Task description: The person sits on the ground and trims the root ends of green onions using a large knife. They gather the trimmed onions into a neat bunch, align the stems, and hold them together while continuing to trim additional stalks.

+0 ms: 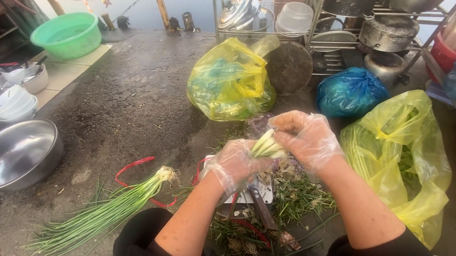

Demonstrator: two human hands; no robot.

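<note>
Two gloved hands, left hand (pixel 234 165) and right hand (pixel 306 138), gripping scallion bunch (pixel 268 145)

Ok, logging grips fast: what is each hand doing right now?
Left hand: closed on the spring onions.
Right hand: closed on the same spring onions, at their white ends.

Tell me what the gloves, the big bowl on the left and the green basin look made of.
Gloves: thin clear plastic film, crinkled, see-through. Bowl: likely stainless steel, with a dull grey sheen and reflections. Basin: probably moulded plastic, even bright green, smooth.
</note>
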